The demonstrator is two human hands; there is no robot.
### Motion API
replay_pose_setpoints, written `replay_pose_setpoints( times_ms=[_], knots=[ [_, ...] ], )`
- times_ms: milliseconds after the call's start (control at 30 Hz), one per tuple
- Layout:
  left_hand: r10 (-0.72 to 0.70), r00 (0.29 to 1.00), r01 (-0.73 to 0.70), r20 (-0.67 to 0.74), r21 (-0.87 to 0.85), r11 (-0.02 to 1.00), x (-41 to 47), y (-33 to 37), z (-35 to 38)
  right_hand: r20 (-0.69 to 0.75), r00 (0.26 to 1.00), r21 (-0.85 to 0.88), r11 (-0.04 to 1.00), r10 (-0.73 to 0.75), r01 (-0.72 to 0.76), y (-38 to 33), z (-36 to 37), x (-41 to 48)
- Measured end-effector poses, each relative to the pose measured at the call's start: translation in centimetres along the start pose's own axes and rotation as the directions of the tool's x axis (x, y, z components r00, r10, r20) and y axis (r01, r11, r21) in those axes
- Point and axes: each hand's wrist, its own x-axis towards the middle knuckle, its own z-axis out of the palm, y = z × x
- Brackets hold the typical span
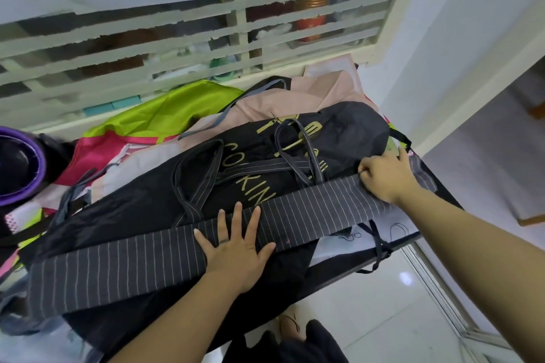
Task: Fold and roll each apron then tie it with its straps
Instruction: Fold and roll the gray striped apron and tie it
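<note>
Two hands are placed on a black apron (141, 209) with gold lettering, which is spread over a heap of other aprons; its striped band (309, 200) is laid across the near side; the left hand (236, 244) is pressed flat on the band's middle, fingers straight and spread; the right hand (386, 177) is curled at the band's right end, the upper edge pinched; striped straps (194, 186) are looped on the black cloth; a green apron (165, 109) and a pink apron (295, 97) are seen behind.

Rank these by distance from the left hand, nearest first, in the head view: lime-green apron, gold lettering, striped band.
1. striped band, directly under the left hand.
2. gold lettering, just beyond it.
3. lime-green apron, far back, to the left.
</note>
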Motion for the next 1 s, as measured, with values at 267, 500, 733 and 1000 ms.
replay_pose_setpoints(
  times_ms=[267, 500, 733, 1000],
  knots=[
    [0.000, 1.000, 0.000, -0.008, -0.015, 1.000, 0.1, 0.0, 0.2, -0.446, 0.881, 0.144, 0.959, -0.158, 0.245, -7.4, 3.7, -5.0],
    [0.006, 1.000, -0.006, -0.031, -0.025, 1.000, 0.2, 0.0, 0.4, -0.034, 0.992, 0.088, 0.989, 0.122, -0.119, -1.7, 6.2, -5.2],
    [0.021, 0.999, -0.023, -0.046, -0.043, 0.999, 0.4, -0.2, 0.6, 0.111, 0.971, 0.165, 0.960, 0.210, -0.226, 0.5, 4.6, -3.7],
    [0.243, 0.927, -0.233, -0.286, 0.069, 0.970, -2.1, -3.1, 1.8, -0.344, 0.768, 0.194, 0.759, -0.541, 0.622, -8.6, 3.3, -9.1]
  ],
)
